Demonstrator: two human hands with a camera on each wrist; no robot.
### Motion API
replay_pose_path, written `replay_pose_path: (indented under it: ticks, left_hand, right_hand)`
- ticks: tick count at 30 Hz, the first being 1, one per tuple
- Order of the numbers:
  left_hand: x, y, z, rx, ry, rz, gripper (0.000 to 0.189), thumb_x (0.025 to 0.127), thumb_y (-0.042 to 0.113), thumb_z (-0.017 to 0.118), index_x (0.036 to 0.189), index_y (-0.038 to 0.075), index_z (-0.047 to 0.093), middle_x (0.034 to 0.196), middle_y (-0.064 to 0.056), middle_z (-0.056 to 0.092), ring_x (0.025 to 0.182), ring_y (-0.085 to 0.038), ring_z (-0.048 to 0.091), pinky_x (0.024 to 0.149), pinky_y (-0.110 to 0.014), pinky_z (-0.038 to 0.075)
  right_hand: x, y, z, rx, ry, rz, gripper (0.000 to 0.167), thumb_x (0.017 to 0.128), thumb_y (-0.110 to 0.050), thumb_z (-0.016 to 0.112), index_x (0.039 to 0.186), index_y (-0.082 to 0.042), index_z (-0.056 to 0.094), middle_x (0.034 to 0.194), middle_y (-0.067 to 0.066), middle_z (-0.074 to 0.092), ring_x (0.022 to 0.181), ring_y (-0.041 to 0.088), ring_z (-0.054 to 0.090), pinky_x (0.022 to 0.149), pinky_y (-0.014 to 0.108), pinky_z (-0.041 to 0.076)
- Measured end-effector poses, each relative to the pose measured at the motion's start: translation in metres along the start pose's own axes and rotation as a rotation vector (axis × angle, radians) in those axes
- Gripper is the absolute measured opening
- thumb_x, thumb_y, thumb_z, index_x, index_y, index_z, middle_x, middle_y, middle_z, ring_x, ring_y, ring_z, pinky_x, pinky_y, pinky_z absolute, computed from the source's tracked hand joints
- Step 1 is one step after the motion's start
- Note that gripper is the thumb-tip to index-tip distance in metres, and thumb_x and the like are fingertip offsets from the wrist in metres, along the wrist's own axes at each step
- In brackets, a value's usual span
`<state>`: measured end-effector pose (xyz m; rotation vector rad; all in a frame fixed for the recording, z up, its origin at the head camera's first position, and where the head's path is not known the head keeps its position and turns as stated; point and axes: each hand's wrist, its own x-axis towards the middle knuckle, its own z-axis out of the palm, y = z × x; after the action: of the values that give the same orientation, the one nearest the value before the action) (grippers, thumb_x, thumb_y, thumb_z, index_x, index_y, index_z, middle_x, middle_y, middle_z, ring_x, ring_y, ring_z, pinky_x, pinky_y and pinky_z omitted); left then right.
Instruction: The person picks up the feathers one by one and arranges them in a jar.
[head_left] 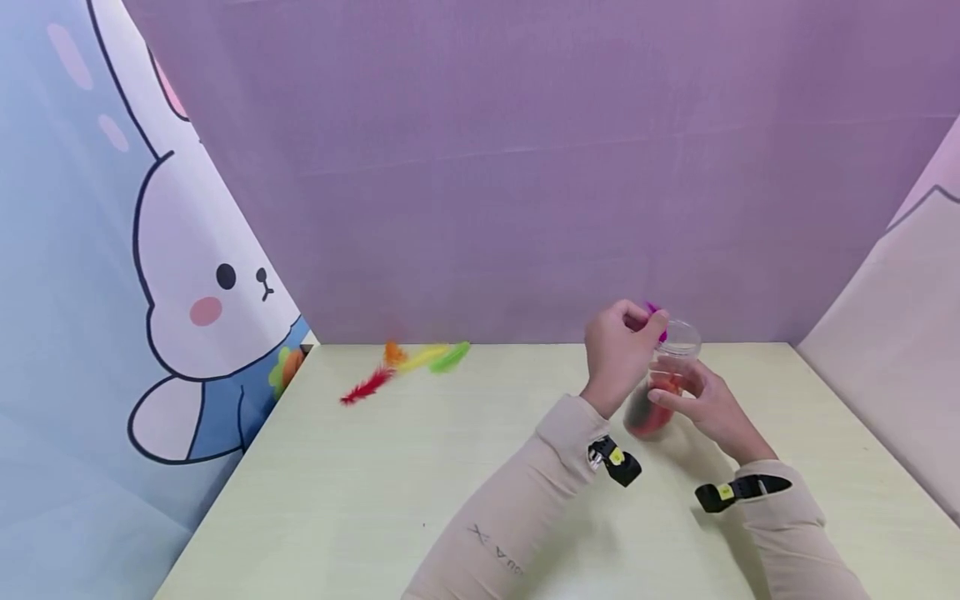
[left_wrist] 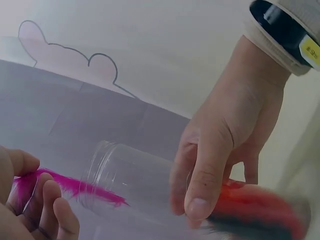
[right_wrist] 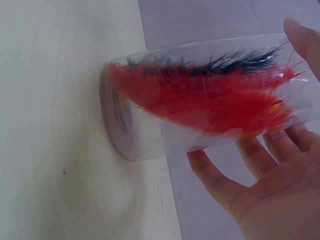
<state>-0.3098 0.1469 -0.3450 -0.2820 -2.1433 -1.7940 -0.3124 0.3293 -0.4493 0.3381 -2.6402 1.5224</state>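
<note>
My right hand (head_left: 718, 410) grips a clear plastic jar (right_wrist: 145, 147), thumb on one side and fingers on the other. The jar leans, its base low over the table. Red, orange and black feathers (right_wrist: 200, 102) lie inside, toward its bottom. At the rim, my left hand (head_left: 617, 357) pinches a magenta feather (left_wrist: 102, 193) between thumb and fingers. In the left wrist view the feather's tip shows through the clear wall, just within the jar's mouth. Part of the feather is hidden by the fingers.
On the far left of the table (head_left: 315, 483) lie a red feather (head_left: 367, 387), an orange feather (head_left: 393, 353), a yellow feather (head_left: 422, 358) and a green feather (head_left: 451, 357). A purple backdrop (head_left: 525, 183) rises behind the table's far edge. Printed cloth panels flank both sides.
</note>
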Motion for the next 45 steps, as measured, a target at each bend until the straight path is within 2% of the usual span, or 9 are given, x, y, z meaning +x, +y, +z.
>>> replay_pose_path:
  ticks: [3, 7, 12, 20, 27, 33, 37, 41, 45]
  left_hand:
    - [-0.001, 0.002, 0.002, 0.080, -0.002, 0.029, 0.022, 0.093, 0.031, 0.076, 0.077, 0.018, 0.067, 0.068, 0.012, 0.062, 0.062, 0.000, 0.055, 0.055, -0.017, 0.044]
    - [-0.001, 0.003, 0.004, 0.216, 0.000, 0.081, 0.022, 0.093, 0.034, 0.075, 0.077, 0.021, 0.066, 0.067, 0.015, 0.061, 0.062, 0.002, 0.054, 0.056, -0.015, 0.041]
    - [-0.001, 0.001, 0.005, 0.333, -0.020, 0.122, 0.020, 0.094, 0.037, 0.074, 0.081, 0.023, 0.066, 0.069, 0.016, 0.063, 0.064, 0.003, 0.052, 0.058, -0.015, 0.038]
    - [-0.002, -0.002, 0.004, 0.317, -0.067, 0.131, 0.016, 0.094, 0.041, 0.073, 0.089, 0.027, 0.069, 0.073, 0.020, 0.063, 0.065, 0.007, 0.053, 0.059, -0.014, 0.039]
    - [-0.001, -0.007, -0.001, 0.286, -0.080, 0.088, 0.016, 0.096, 0.042, 0.069, 0.092, 0.026, 0.071, 0.076, 0.018, 0.066, 0.066, 0.004, 0.055, 0.060, -0.016, 0.042]
    - [0.003, -0.023, -0.010, 0.235, -0.052, 0.106, 0.019, 0.097, 0.040, 0.068, 0.092, 0.022, 0.072, 0.077, 0.012, 0.068, 0.066, 0.003, 0.055, 0.060, -0.017, 0.042]
    - [0.006, -0.040, -0.017, 0.234, -0.030, 0.101, 0.019, 0.097, 0.038, 0.069, 0.091, 0.020, 0.073, 0.076, 0.010, 0.068, 0.065, 0.003, 0.054, 0.059, -0.017, 0.040]
    - [0.009, -0.060, -0.028, 0.258, -0.014, 0.071, 0.017, 0.096, 0.036, 0.069, 0.090, 0.020, 0.073, 0.077, 0.010, 0.069, 0.065, 0.001, 0.053, 0.060, -0.018, 0.040]
    - [0.011, -0.081, -0.043, 0.290, 0.003, 0.014, 0.013, 0.095, 0.032, 0.070, 0.090, 0.021, 0.073, 0.078, 0.008, 0.070, 0.062, -0.002, 0.055, 0.058, -0.021, 0.041]
  right_hand:
    - [0.000, 0.001, 0.000, 0.017, 0.010, -0.015, 0.065, 0.095, -0.033, 0.074, 0.151, -0.015, 0.045, 0.136, -0.001, 0.062, 0.119, -0.004, 0.055, 0.094, 0.017, 0.046]
    - [0.000, 0.001, 0.000, 0.035, 0.012, -0.025, 0.063, 0.095, -0.030, 0.075, 0.149, -0.014, 0.046, 0.127, -0.018, 0.061, 0.115, -0.007, 0.055, 0.092, 0.015, 0.046]
    - [0.001, 0.000, 0.001, 0.032, 0.015, -0.021, 0.064, 0.095, -0.030, 0.075, 0.149, -0.014, 0.046, 0.127, -0.020, 0.058, 0.115, -0.006, 0.055, 0.091, 0.016, 0.047]
    - [0.001, -0.001, 0.000, 0.025, 0.007, -0.009, 0.065, 0.095, -0.032, 0.074, 0.150, -0.014, 0.045, 0.128, -0.018, 0.057, 0.115, -0.005, 0.054, 0.092, 0.016, 0.046]
    - [0.000, 0.000, 0.001, 0.032, 0.012, -0.011, 0.066, 0.095, -0.032, 0.074, 0.151, -0.012, 0.044, 0.131, -0.012, 0.058, 0.115, -0.006, 0.054, 0.092, 0.015, 0.046]
    - [-0.001, 0.000, 0.000, 0.011, 0.004, -0.005, 0.069, 0.097, -0.034, 0.072, 0.153, -0.011, 0.040, 0.147, 0.014, 0.054, 0.134, 0.018, 0.053, 0.095, 0.015, 0.044]
    - [-0.001, 0.000, -0.001, 0.007, 0.004, 0.004, 0.069, 0.097, -0.035, 0.071, 0.153, -0.010, 0.040, 0.150, 0.018, 0.052, 0.141, 0.038, 0.046, 0.107, 0.035, 0.045]
    - [-0.001, 0.001, -0.001, 0.001, 0.008, 0.009, 0.069, 0.096, -0.037, 0.071, 0.152, -0.011, 0.041, 0.147, 0.013, 0.055, 0.141, 0.038, 0.046, 0.109, 0.049, 0.042]
    - [-0.001, 0.003, -0.001, -0.019, 0.013, 0.009, 0.068, 0.095, -0.039, 0.072, 0.151, -0.014, 0.044, 0.143, 0.004, 0.059, 0.135, 0.020, 0.052, 0.103, 0.029, 0.045]
